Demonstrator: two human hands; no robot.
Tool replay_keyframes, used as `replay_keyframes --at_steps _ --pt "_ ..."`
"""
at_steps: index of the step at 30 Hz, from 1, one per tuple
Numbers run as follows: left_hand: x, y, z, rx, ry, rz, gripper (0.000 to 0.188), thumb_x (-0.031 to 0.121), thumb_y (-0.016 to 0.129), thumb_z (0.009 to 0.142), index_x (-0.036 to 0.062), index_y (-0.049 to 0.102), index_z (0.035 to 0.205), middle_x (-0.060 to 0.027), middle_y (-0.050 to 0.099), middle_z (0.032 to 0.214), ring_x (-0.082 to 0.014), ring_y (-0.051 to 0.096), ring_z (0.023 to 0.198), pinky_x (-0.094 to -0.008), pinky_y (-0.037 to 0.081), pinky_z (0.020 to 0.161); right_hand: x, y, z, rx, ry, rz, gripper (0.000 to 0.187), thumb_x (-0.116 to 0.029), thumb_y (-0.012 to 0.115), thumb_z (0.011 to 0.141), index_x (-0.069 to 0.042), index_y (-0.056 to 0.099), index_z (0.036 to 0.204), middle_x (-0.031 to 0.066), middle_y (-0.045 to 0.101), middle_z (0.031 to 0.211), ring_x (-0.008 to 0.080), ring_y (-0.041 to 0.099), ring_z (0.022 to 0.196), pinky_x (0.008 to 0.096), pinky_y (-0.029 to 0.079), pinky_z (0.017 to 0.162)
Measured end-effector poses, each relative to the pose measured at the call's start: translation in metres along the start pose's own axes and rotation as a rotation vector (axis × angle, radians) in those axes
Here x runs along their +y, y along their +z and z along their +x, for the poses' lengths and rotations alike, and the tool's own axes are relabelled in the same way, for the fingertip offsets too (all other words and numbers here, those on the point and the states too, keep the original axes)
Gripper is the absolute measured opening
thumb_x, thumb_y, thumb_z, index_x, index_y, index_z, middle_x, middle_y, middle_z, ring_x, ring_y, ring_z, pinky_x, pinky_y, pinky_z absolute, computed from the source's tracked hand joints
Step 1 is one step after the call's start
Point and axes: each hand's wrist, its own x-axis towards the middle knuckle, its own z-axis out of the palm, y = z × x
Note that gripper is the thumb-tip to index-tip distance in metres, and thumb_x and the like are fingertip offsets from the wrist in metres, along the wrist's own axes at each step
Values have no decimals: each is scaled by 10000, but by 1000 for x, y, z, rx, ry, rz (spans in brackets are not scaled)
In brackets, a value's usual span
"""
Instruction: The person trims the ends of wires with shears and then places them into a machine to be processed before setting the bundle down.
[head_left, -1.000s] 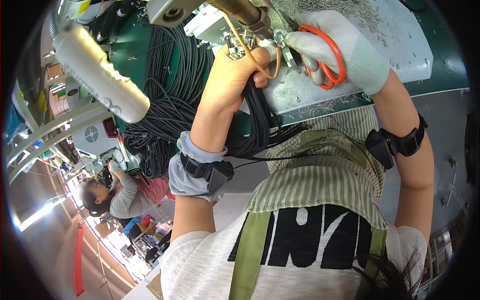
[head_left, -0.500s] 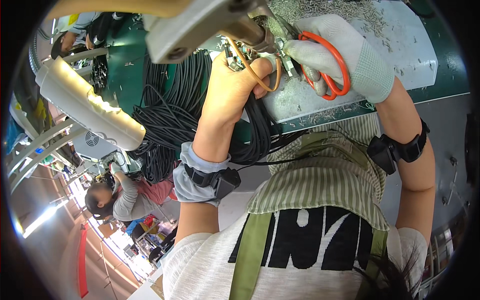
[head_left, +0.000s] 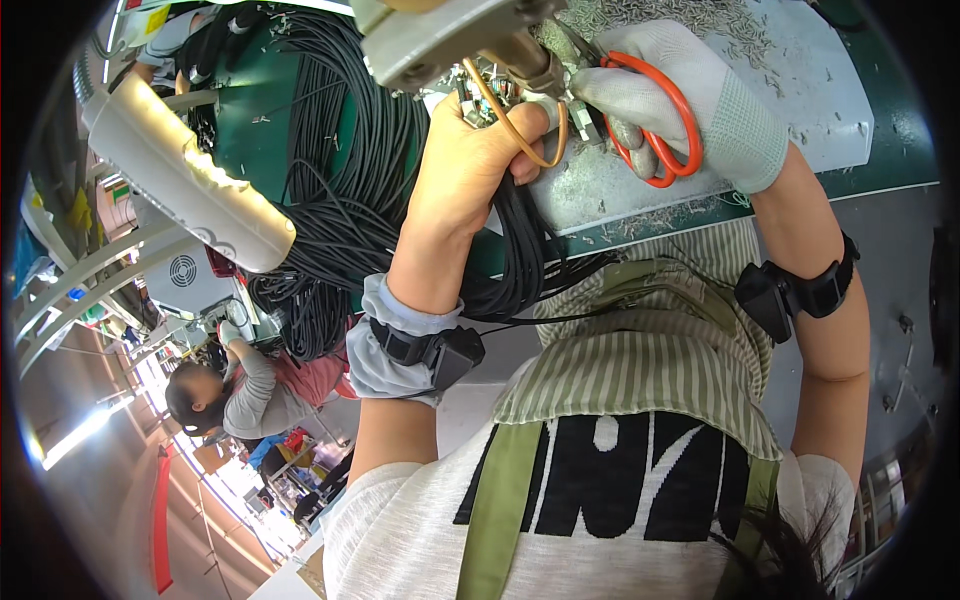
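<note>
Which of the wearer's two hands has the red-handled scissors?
The right hand: it wears a pale glove and holds the red-handled scissors. The left hand, mostly bare, instead grips a bundle of black cables.

green table (head_left: 255, 150) | lamp (head_left: 182, 182) — white, lit | grey floor (head_left: 880, 270) | tube light (head_left: 85, 437) — glowing

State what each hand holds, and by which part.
Right hand: red-handled scissors, by the looped handles. Left hand: black cables, near their connector ends. Whether the right also pinches the nearby metal piece is unclear.
</note>
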Motion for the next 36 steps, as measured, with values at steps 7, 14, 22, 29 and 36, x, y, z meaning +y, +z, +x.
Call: replay_keyframes --at_steps 7,14,22,29,36 --pt "-3 -5 -6 -101 -40 -222 114 75 561 868 -6 584 792 -35 528 605 -92 458 483 -226 370 476 5 -2 -1 16 -37 -59 259 -217 579 869 -1 547 728 38 520 521 95 501 418 240 387 390" --pt "-10 6 -47 267 53 -121 172 130 547 917 -18 589 841 -50 581 669 -106 506 535 -224 398 509 19 -22 -64 25 -91 -25 246 -238 564 898 4 586 857 35 535 549 93 532 467 258 410 441" --pt "1 29 -87 -154 -44 219 109 12 614 813 -38 602 909 -54 632 783 -89 543 632 -224 436 569 -14 6 -96 245 -231 -254 141 -124 530 863 12 567 872 14 524 539 69 465 402 225 347 382" --pt "-13 41 -93 -3 228 176 217 -91 593 791 -48 546 998 -93 640 809 -79 564 610 -218 466 526 -5 14 -96 14 -83 68 144 -115 531 856 24 569 857 31 523 497 83 466 384 232 348 374" --pt "-5 49 -95 109 440 372 190 -58 641 784 -39 557 953 -69 632 808 -69 558 635 -180 427 531 -5 28 -97 186 -210 -114 129 -104 558 846 23 573 855 50 512 493 93 509 424 252 392 427"
